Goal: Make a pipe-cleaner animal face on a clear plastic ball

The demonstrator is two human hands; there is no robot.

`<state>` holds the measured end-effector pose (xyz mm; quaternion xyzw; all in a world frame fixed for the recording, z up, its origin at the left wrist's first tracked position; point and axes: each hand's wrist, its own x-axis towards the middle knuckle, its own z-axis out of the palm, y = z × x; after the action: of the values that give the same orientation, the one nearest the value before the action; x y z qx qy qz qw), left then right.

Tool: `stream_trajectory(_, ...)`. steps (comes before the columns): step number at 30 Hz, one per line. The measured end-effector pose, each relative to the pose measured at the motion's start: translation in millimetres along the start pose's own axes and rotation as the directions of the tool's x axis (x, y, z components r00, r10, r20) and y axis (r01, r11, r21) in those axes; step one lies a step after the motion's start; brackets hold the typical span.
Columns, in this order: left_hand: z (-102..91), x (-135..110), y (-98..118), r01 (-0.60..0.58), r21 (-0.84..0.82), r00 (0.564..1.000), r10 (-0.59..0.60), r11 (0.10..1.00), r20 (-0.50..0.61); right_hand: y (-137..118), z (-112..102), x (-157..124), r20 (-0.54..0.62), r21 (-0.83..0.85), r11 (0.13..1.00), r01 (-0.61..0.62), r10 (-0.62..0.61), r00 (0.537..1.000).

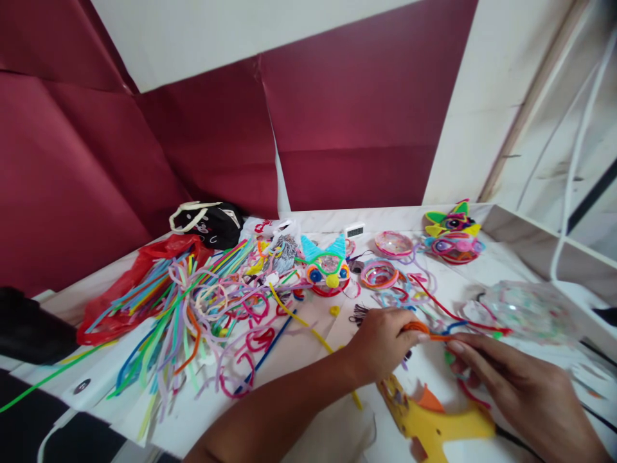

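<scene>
My left hand (383,341) is closed in a pinch on one end of an orange pipe cleaner (436,334) just above the white table (308,347). My right hand (511,376) reaches in from the right, its fingers stretched toward the other end of that pipe cleaner and touching it. Below both hands lies a yellow glue gun (434,421) with an orange trigger. A red pipe cleaner (448,312) runs past the hands toward a clear plastic bag (525,312).
A big heap of coloured pipe cleaners (193,308) spills from a red plastic bag (120,289) at left. Finished pipe-cleaner figures (328,267) (453,231), rings (380,273), a black pouch (212,222) and a small white clock (355,229) sit at the back. Maroon paper covers the wall.
</scene>
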<state>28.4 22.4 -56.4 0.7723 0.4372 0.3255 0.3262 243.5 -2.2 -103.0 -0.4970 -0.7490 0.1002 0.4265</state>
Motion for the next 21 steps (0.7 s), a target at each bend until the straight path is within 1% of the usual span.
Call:
stream_trajectory(4,1.0,0,0,-0.03,0.1,0.999,0.027,0.995,0.032,6,-1,-3,0.031,0.064,0.994,-0.092,0.09,0.995)
stream_trajectory(7,1.3,0,1,-0.077,0.172,0.996,0.068,0.982,0.057,6,-1,-3,0.062,0.097,0.987,-0.129,0.124,0.99)
stream_trajectory(15,3.2,0,-2,-0.193,0.294,0.98,0.168,0.936,0.11,-5,-1,-1,-0.002,0.081,0.994,-0.076,0.076,0.997)
stream_trajectory(19,2.6,-1,-1,-0.208,0.303,0.976,0.175,0.93,0.133,-9,-1,0,-0.002,0.1,0.991,-0.09,0.09,0.996)
stream_trajectory(21,1.8,-2,0,-0.199,0.304,0.977,0.165,0.932,0.132,-13,0,-1,-0.004,0.129,0.984,-0.125,0.127,0.992)
